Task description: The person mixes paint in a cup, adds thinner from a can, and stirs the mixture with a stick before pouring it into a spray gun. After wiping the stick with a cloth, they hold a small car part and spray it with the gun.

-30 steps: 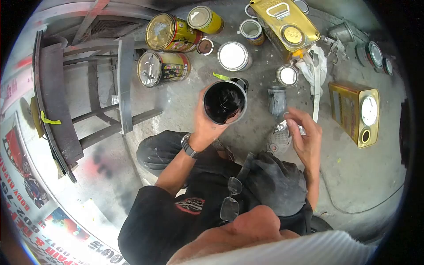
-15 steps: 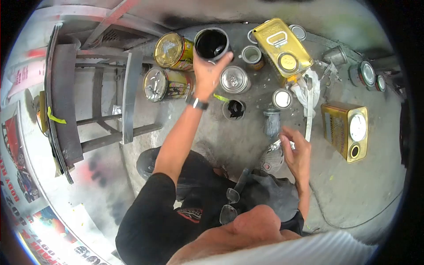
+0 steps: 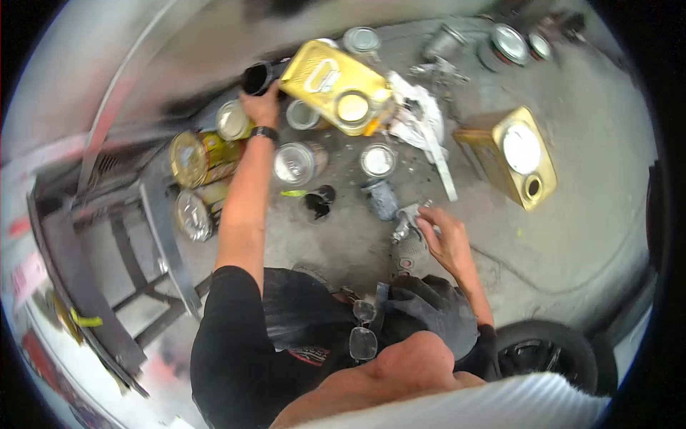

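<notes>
At the back wall, my left hand (image 3: 261, 107) is wrapped round an open can (image 3: 257, 79) of black liquid. The can is upright or slightly tilted, beside the large gold tin (image 3: 336, 86). Low on the right, my right hand (image 3: 448, 243) is curled with thumb and forefinger at a silvery metal piece (image 3: 410, 220); its exact kind and the grip are partly hidden. Close by is a grey, paint-smeared cup (image 3: 380, 199). A clear cup with black paint (image 3: 319, 201) stands on the floor before me, near a silver-lidded can (image 3: 296, 164).
Paint cans (image 3: 189, 159) stand at left beside a grey metal frame (image 3: 168, 243). White rags and a flat stick (image 3: 436, 157) lie right of the gold tin. Another square tin (image 3: 511, 157) stands at right, with lidded cans (image 3: 509, 44) behind. A tyre (image 3: 550, 354) is at lower right.
My left hand has carried the can of black liquid from over the other cans back to the wall, beside the gold tin. The view has turned; my right hand stays near the silvery piece.
</notes>
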{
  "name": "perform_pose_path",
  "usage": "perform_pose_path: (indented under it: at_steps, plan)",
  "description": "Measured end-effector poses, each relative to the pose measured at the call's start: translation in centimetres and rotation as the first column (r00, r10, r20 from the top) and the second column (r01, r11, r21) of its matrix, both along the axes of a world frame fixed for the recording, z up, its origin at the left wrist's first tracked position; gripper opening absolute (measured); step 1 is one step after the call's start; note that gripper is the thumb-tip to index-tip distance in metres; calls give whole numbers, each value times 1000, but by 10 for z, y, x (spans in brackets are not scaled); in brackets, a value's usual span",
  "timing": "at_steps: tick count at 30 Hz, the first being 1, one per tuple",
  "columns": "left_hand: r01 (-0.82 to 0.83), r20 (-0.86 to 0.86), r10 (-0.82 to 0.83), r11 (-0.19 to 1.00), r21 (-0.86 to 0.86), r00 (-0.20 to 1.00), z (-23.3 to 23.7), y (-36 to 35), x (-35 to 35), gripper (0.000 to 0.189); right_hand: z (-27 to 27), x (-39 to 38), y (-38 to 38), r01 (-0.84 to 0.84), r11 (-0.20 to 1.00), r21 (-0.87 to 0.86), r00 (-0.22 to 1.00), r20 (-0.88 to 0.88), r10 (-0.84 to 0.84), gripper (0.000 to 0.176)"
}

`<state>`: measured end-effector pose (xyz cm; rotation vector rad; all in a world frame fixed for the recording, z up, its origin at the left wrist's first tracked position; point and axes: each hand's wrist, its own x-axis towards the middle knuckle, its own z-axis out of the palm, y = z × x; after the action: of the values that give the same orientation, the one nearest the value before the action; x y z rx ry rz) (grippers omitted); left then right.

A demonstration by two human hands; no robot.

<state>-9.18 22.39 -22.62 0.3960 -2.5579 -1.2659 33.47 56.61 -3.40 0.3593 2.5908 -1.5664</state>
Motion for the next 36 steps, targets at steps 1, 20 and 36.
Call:
perform_pose_path:
  at_steps: [1,20,36]
  plan:
    - [-29,29,31,997,-73,999,-16,0,-11,95,-2,2,2,11,1000,-9,1000,18,-11,21]
    - [125,402,-441,783,609,803,181,24,133,70,-118,38,28,-142,984,104,958,266,110,43]
    - [773,424,-839,507,381,342,260,-56,331,90,-40,83,-1,-131,988,-78,955,256,147,22]
